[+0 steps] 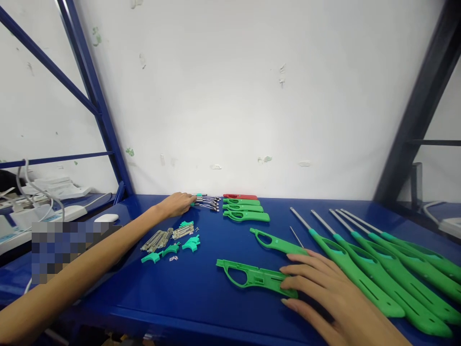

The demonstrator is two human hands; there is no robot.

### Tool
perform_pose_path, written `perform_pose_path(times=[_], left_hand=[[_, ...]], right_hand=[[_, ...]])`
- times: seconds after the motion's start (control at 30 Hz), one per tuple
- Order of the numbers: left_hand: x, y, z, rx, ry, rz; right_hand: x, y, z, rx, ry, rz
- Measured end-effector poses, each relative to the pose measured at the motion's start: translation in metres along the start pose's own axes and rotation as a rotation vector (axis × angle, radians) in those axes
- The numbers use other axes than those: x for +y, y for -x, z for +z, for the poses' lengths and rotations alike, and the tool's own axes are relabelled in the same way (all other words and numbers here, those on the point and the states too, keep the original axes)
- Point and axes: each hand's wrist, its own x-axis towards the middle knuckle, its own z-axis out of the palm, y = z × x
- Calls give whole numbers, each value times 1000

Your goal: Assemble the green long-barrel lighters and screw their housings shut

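My left hand [177, 204] reaches to the back of the table, its fingers closed at a bundle of small wired parts [208, 202]; what exactly they grip is hidden. Nearer the front, my right hand [327, 288] lies with fingers spread over the end of an open green lighter handle half [257, 278], its hollow inner side facing up. A second green handle half [275, 241] rests just behind it, close to the fingertips. A thin metal rod [296, 236] lies beside that one.
Finished-looking green lighters with metal tubes [355, 269] lie in a row at right. Red and green handle halves [247, 216] are stacked at the back. Metal cylinders [157, 240] and teal triggers [191, 243] lie left of centre. Blue frame posts [103, 129] flank the table.
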Motion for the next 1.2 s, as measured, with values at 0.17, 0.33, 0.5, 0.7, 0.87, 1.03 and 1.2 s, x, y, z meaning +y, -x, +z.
perform_pose_path(times=[0.17,0.33,0.5,0.7,0.87,1.03,1.2], left_hand=[[-4,18,-32,87,-19,12],[6,61,-72,262,1,20],[68,122,-87,435,101,100],[161,180,-72,601,350,224],[186,188,-54,573,580,156],[183,182,-49,454,745,130],[180,182,-50,345,888,80]], right_hand=[[1,2,0,-34,-45,10],[2,7,2,-128,-39,35],[1,7,-1,-126,-73,-13],[1,14,-2,-160,-91,-2],[0,15,0,-176,-119,63],[4,19,4,-160,-130,61],[7,24,9,-154,-109,46]])
